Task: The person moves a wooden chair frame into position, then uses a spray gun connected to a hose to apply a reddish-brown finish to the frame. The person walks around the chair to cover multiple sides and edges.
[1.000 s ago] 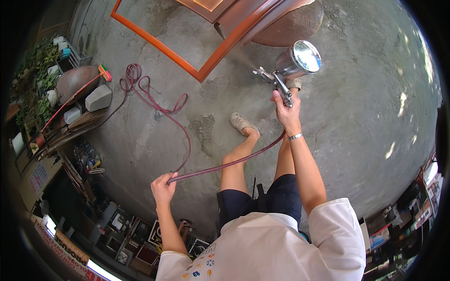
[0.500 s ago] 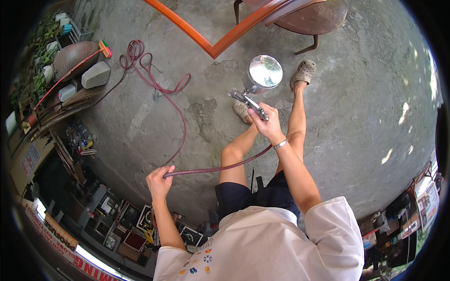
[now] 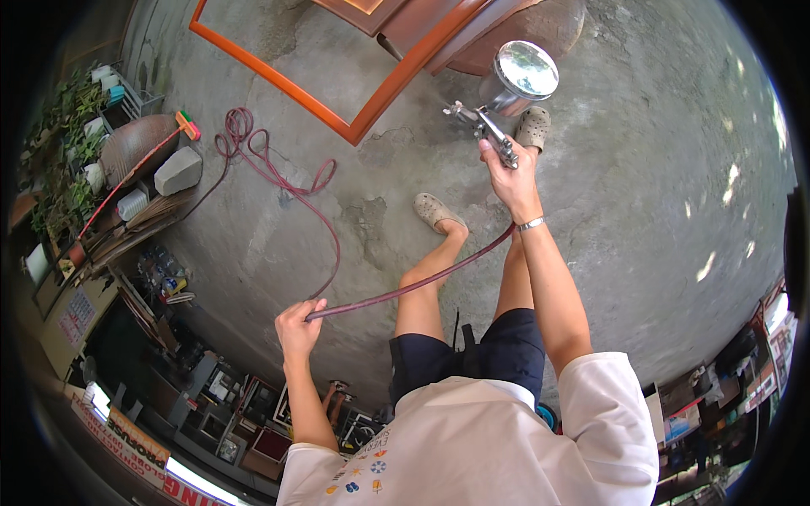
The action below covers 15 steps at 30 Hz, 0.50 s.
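Observation:
My right hand (image 3: 513,179) is wrapped round the handle of a metal spray gun (image 3: 488,126), raised in front of me at the right. A shiny silver cup (image 3: 525,72) sits on top of the gun, its lid facing up. From below my right hand a dark red air hose (image 3: 413,287) sags across to my left hand (image 3: 299,327), whose fingers are closed on it. Beyond, at the top, an orange-brown wooden frame (image 3: 278,78) has one corner pointing toward me; the gun is apart from it, to its right.
More hose lies in loops (image 3: 239,135) on the grey concrete floor (image 3: 278,228). A rounded brown stand (image 3: 553,34) is behind the frame. At the left are a concrete block (image 3: 178,171), a broom (image 3: 187,126) and potted plants (image 3: 63,143). Shelves with clutter (image 3: 219,388) line the lower left.
The spray gun in my right hand has moved up and to the right. More of the wooden frame has come into view. My left hand keeps its hold on the hose, slightly further right.

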Motion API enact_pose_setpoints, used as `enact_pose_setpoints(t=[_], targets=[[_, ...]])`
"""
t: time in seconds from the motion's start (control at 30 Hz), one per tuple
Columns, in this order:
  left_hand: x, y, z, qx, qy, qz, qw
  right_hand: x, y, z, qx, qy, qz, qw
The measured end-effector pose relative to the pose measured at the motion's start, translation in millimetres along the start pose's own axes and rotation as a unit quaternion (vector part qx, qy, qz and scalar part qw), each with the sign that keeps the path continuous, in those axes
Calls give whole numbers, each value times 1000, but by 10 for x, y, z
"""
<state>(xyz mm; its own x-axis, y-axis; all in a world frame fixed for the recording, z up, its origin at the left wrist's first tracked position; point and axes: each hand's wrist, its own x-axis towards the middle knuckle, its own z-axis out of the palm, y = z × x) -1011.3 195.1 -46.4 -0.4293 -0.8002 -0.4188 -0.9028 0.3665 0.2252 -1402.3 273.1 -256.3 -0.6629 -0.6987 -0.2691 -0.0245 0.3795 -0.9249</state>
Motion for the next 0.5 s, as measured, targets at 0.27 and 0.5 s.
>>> enact_pose_setpoints(t=[0.27,0.5], targets=[[634,794,81,-30,-65,23,997,1201,91,-1006,0,123,4,992],[1119,1584,125,-77,-92,33,992,2295,242,-1881,22,168,44,985]])
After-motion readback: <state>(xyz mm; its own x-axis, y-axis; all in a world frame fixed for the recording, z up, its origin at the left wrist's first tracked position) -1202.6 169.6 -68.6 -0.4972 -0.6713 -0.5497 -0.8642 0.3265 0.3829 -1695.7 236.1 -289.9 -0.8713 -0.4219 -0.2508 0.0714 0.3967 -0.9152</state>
